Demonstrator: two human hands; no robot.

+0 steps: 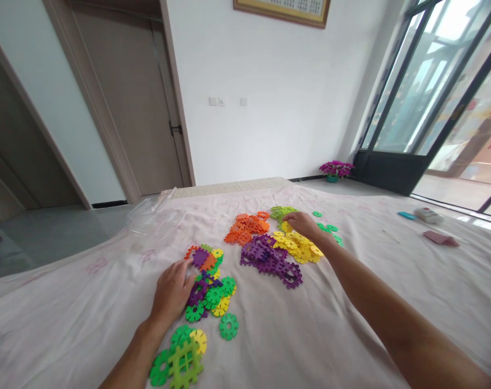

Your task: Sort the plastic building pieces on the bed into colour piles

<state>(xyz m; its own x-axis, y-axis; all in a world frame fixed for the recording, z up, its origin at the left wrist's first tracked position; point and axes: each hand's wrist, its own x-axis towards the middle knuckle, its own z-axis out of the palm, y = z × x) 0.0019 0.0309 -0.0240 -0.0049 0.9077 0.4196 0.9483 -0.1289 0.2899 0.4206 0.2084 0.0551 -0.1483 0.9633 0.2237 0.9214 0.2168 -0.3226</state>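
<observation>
My left hand [173, 289] rests at the left side of a mixed pile, thumb and fingers apart, its fingertips beside a purple square piece [200, 258]. Around it lie green flower-shaped discs [215, 296], yellow discs and an orange piece [208, 262]. My right hand [304, 225] is over the sorted piles, its fingers closed on a yellow flower-shaped disc [286, 227]. Just below it spreads the yellow pile [297, 247]. Beside that are a purple pile [265, 255], an orange pile [245, 228] and a light-green pile [281, 212].
Several green discs [327, 227] lie right of my right hand. A light-green lattice piece [185, 363] sits nearest me. A clear plastic container [154, 217] stands at the left edge of the cloth [277, 335]. A pink item [440, 238] and a white packet [429, 215] lie far right.
</observation>
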